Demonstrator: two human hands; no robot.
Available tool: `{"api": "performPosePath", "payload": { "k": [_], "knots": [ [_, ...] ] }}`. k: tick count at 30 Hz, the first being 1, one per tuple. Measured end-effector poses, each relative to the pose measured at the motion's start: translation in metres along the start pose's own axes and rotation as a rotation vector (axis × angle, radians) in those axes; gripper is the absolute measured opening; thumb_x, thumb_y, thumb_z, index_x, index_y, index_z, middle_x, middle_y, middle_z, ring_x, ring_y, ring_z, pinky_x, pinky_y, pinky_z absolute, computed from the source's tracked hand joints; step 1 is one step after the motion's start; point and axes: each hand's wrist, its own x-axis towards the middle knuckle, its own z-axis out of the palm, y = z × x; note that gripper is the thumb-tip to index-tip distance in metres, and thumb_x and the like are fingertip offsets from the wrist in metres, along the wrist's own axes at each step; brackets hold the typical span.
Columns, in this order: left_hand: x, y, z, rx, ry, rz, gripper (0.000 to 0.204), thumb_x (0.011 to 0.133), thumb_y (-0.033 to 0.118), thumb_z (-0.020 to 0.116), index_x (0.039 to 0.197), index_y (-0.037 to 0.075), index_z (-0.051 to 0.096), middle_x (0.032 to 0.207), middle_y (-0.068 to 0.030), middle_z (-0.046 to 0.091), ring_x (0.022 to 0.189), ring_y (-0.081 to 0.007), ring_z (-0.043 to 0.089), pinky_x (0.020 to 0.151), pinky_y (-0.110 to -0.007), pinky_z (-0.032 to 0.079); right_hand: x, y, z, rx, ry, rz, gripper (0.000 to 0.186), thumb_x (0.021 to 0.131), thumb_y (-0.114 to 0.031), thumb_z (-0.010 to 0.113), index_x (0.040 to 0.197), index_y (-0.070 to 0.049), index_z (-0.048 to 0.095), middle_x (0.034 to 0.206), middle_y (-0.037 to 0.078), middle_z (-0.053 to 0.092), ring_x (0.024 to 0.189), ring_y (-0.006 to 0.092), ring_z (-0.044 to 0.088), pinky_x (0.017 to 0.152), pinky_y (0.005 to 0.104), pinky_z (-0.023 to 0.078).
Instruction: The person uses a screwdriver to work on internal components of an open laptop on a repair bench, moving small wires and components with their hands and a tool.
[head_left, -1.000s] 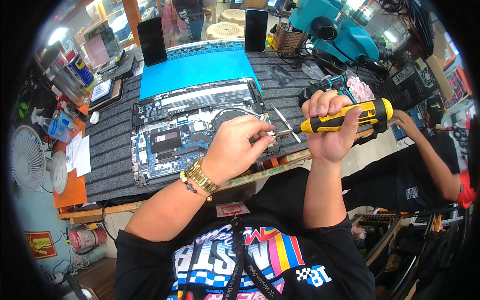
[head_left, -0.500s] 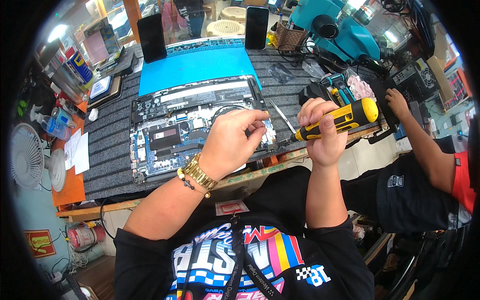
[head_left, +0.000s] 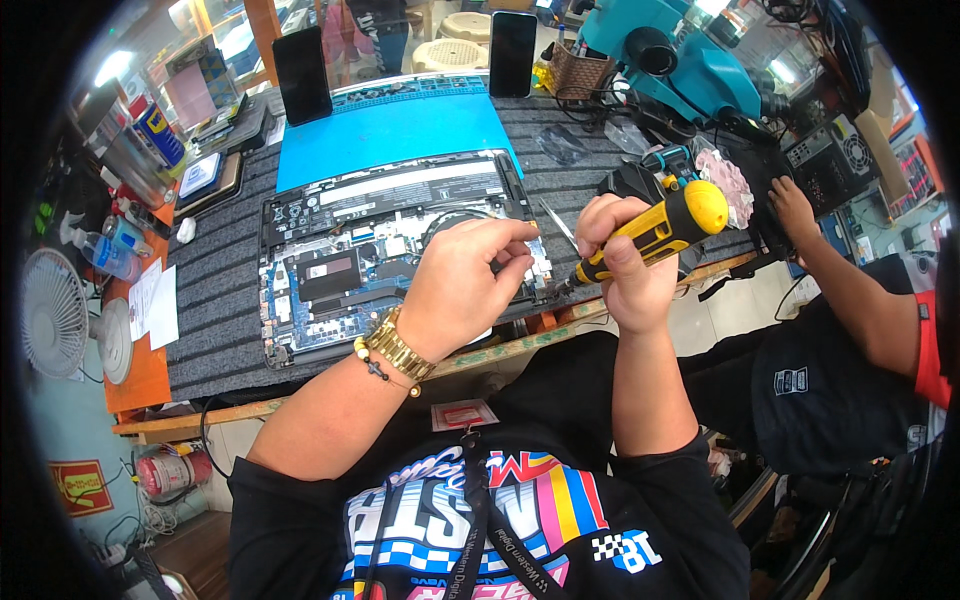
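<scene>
An opened laptop (head_left: 330, 285) lies on the bench with its battery (head_left: 385, 198) and blue circuit board exposed. My left hand (head_left: 472, 280) rests over its right half, fingers curled and thumb close to the forefinger. Whatever those fingers may hold is hidden. My right hand (head_left: 638, 278) is closed round a yellow and black screwdriver (head_left: 668, 225), its handle tilted up to the right. The screwdriver's shaft points down-left at the laptop's near right corner. I cannot tell whether its tip touches the laptop. Tweezers (head_left: 556, 220) lie just beyond that corner.
A blue mat (head_left: 400, 135) lies behind the laptop, with two phones (head_left: 302, 75) standing upright by it. A teal microscope (head_left: 690, 60) stands at the far right. A co-worker's hand (head_left: 793, 208) rests on a black object at right. Notebooks (head_left: 205, 178) lie at left.
My right hand has brought the screwdriver left and down, so its tip is nearer the laptop's corner. My left hand stays in place. The co-worker's arm has shifted slightly.
</scene>
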Motion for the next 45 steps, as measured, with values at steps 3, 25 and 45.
{"api": "performPosePath", "payload": {
  "k": [3,25,45],
  "knots": [
    [0.000,0.000,-0.001,0.002,0.001,0.002,0.024,0.091,0.000,0.082,0.115,0.001,0.079,0.094,-0.0133,0.079,0.085,-0.0231,0.078,0.078,-0.035,0.062,-0.002,-0.007,0.010,-0.004,0.015,0.075,0.037,0.094,-0.027,0.091,0.110,0.001,0.070,0.093,0.004,0.067,0.084,0.0116,0.061,0.074,0.0272,0.048],
    [-0.001,-0.003,0.000,0.001,-0.022,-0.004,0.023,0.092,0.001,0.080,0.115,0.001,0.079,0.099,-0.0159,0.081,0.088,-0.0244,0.080,0.080,-0.036,0.063,-0.001,0.000,-0.006,0.049,0.016,0.006,0.049,0.097,-0.042,0.087,0.110,0.001,0.068,0.096,0.009,0.066,0.084,0.0143,0.061,0.075,0.0290,0.047],
    [-0.002,-0.003,0.001,-0.008,-0.058,-0.035,0.023,0.094,0.003,0.078,0.117,0.000,0.079,0.101,-0.0176,0.081,0.091,-0.0253,0.082,0.082,-0.036,0.064,0.009,0.005,-0.025,0.170,0.002,-0.104,0.039,0.111,-0.038,0.068,0.113,0.000,0.061,0.092,0.011,0.059,0.085,0.0209,0.057,0.078,0.0368,0.048]
  ]
}}
